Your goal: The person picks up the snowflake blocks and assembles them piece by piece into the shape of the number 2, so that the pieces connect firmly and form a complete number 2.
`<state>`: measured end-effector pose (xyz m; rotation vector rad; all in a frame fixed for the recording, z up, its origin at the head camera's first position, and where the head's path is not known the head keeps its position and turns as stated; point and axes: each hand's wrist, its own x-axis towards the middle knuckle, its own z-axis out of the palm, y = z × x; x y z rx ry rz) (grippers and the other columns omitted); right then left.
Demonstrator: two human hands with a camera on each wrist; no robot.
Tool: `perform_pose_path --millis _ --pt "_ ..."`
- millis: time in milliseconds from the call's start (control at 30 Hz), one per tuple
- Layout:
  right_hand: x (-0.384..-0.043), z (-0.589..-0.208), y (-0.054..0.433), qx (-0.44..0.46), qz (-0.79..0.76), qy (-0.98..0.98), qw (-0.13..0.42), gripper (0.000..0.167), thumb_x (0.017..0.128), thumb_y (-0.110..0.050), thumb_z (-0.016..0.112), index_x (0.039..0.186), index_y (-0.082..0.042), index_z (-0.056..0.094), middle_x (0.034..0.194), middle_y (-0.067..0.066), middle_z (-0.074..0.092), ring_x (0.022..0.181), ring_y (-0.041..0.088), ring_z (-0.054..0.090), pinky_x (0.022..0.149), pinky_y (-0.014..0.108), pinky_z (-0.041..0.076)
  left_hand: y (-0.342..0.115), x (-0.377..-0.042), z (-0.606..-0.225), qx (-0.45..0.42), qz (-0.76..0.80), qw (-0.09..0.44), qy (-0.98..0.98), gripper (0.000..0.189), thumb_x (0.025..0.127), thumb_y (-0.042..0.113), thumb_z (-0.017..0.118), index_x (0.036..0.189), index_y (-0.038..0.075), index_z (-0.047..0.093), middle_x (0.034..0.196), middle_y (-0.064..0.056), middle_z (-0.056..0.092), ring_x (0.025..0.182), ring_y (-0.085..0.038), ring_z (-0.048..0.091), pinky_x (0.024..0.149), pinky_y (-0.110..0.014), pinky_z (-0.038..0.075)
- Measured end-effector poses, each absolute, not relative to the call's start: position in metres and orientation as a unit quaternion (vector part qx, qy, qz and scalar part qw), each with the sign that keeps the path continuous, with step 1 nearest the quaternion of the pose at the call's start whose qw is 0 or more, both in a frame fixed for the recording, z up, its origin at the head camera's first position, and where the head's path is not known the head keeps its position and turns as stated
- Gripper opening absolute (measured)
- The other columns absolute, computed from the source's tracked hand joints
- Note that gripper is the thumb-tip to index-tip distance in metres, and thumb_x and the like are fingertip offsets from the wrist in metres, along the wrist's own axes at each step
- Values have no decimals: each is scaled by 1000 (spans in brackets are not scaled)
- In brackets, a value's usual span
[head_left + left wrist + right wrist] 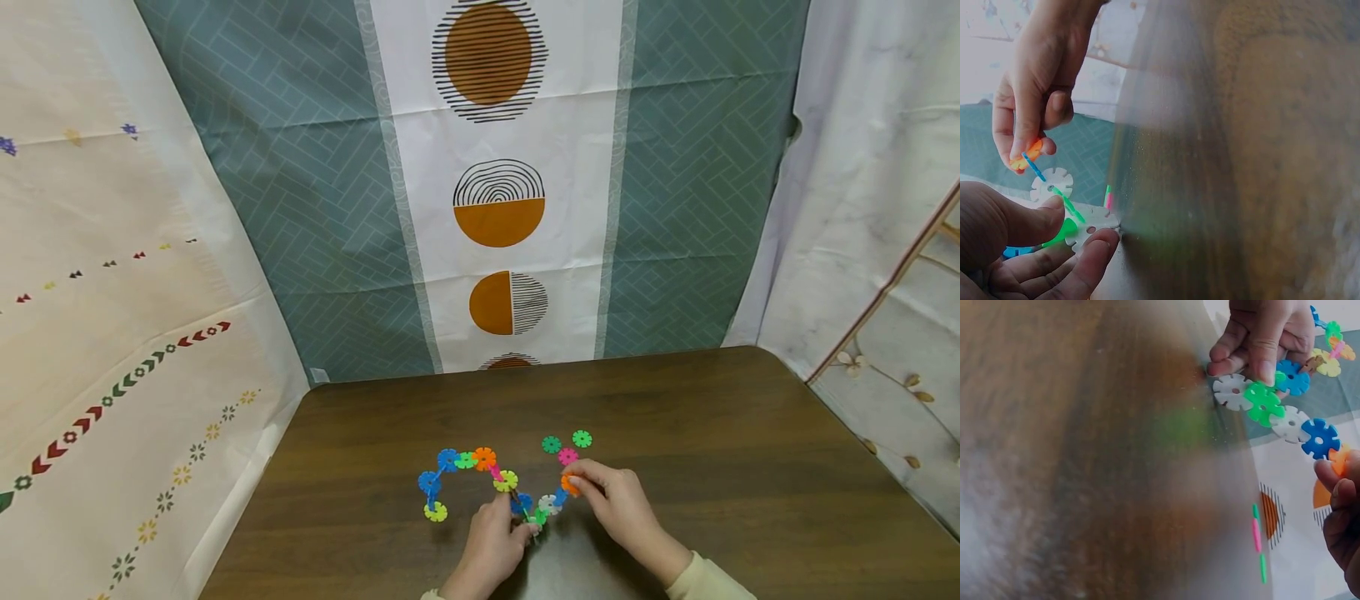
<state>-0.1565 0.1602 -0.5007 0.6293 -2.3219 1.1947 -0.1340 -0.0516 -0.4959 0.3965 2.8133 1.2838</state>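
Visible clearly in the right wrist view only: a brown disc (1313, 364) between yellow and blue in the chain of notched plastic discs (1264, 404), down to a dark sliver from the head. Likewise a white disc (1233, 392) at the left thumb, mostly covered in the head view but broad and pale in the left wrist view. Pinched there between thumb and finger of the left hand (491, 533), closed over the chain's middle. In the right hand (618, 504), fingertips together on the orange disc (571, 485) at the chain's 2 o'clock end from the left hand; yellow disc (436, 512) at the other end, towards 10 o'clock

Partly hidden: the orange disc behind right fingertips, 1 blue disc (1019, 251) behind left fingers. Right hand cut off at 3 o'clock in the right wrist view; wooden table (360, 550) blurred in both wrist views

Near 11 o'clock from the right hand, on the table: 1 pink disc (567, 456) and 2 green discs (582, 438), thin edge-on strips in the right wrist view. Cannot tell whether joined. At 12 o'clock, beyond the table, a teal-and-white hanging (675, 208); at 9 o'clock, a patterned cloth (112, 275)
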Motion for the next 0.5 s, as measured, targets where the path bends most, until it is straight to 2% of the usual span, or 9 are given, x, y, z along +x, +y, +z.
perform_pose_path --millis 133,300,500 --pt "-155 -502 156 219 418 -844 254 25 79 9 74 93 -12 72 81 -9 71 68 2 63 59 16 50 -52 -134 -497 132 413 4 901 25 84 18 78 89 6 57 70 5 54 65 -11 54 56 -30 42" --pt "-154 -503 153 205 414 -847 263 24 80 7 74 93 -13 72 79 -10 70 64 4 63 56 15 48 -53 -133 -500 147 411 -8 900 23 84 14 77 88 4 56 67 6 52 61 -8 51 55 -28 42" --pt "-153 -505 151 190 415 -849 266 23 81 5 74 92 -15 71 75 -10 68 60 7 62 53 18 47 -52 -135 -498 127 425 18 896 23 85 14 76 92 5 56 69 6 53 62 -9 52 56 -29 43"
